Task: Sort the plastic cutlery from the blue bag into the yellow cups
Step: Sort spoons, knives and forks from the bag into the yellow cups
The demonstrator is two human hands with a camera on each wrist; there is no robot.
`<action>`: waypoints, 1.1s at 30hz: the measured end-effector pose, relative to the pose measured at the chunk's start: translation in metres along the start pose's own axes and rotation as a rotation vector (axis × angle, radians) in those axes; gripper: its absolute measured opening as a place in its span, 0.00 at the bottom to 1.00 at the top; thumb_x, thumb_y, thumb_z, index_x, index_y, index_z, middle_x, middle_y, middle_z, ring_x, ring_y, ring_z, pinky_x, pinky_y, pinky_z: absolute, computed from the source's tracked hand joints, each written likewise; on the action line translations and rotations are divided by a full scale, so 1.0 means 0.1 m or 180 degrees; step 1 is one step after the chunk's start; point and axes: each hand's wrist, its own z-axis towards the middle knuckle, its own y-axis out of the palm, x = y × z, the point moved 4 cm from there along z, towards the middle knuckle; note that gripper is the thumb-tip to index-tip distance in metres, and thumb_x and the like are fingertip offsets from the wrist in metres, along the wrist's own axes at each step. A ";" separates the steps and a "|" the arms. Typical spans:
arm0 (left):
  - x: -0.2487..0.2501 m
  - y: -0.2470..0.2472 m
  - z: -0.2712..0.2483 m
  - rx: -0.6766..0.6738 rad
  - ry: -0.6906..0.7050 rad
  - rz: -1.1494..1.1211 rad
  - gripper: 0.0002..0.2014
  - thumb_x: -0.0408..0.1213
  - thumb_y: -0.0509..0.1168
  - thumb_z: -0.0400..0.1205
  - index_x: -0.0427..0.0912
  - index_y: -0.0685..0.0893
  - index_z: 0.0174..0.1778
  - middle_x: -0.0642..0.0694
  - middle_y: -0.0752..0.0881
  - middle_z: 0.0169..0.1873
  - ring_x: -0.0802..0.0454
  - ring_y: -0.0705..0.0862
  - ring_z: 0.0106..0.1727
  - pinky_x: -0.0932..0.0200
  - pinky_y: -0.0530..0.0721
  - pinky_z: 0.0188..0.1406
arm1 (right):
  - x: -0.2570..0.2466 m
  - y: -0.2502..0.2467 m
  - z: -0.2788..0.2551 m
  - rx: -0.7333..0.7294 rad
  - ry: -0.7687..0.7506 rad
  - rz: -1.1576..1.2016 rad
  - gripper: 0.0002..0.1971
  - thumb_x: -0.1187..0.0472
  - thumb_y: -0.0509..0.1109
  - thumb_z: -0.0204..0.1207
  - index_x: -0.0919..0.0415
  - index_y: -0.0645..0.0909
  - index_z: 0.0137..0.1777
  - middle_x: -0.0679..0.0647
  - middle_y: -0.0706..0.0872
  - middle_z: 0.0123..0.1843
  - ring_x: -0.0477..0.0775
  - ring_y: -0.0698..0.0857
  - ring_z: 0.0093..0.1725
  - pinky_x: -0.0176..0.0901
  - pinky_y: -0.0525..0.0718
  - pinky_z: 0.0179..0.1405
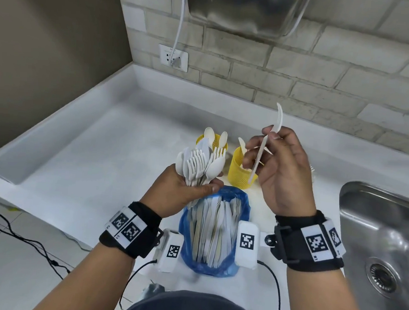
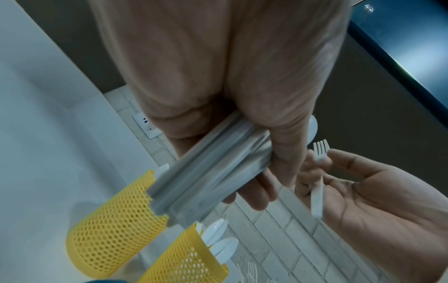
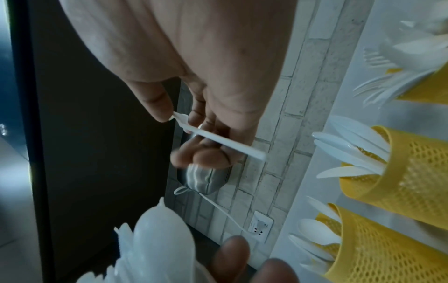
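The right hand (image 1: 284, 170) pinched a single fork (image 1: 266, 144), held near upright, just above and right of the nearer yellow cup (image 1: 239, 174). The left hand (image 1: 186, 192) gripped a mixed bundle (image 1: 197, 166) over the blue bag (image 1: 213, 233), which lay on the bench (image 1: 102, 147) nearest the person.

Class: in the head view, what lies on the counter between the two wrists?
The blue bag, open and full of white cutlery, lies between the wrists in the head view.
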 end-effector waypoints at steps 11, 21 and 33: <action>0.10 0.03 -0.06 -0.0042 0.0083 0.0082 0.14 0.44 0.79 0.78 0.52 0.91 0.59 0.55 0.94 0.53 0.57 0.91 0.57 0.52 0.88 0.64 | 0.13 0.12 -0.05 -0.0562 0.0051 -0.1433 0.04 0.63 0.73 0.79 0.56 0.89 0.47 0.41 0.82 0.30 0.48 0.72 0.28 0.44 0.71 0.34; 0.12 0.03 -0.10 -0.0054 0.0051 0.0211 0.12 0.41 0.78 0.79 0.53 0.91 0.58 0.57 0.93 0.53 0.59 0.90 0.57 0.57 0.88 0.62 | 0.13 0.12 -0.02 -0.0515 0.0066 -0.1421 0.04 0.65 0.72 0.80 0.60 0.89 0.45 0.44 0.79 0.28 0.48 0.70 0.27 0.44 0.69 0.32; 0.10 -0.01 -0.10 -0.0069 -0.0067 0.0286 0.06 0.39 0.75 0.83 0.47 0.91 0.56 0.50 0.95 0.46 0.48 0.93 0.47 0.53 0.91 0.54 | 0.03 0.18 0.08 0.0047 0.0331 -0.0173 0.12 0.71 0.57 0.89 0.60 0.78 0.48 0.54 0.70 0.32 0.50 0.64 0.26 0.41 0.66 0.27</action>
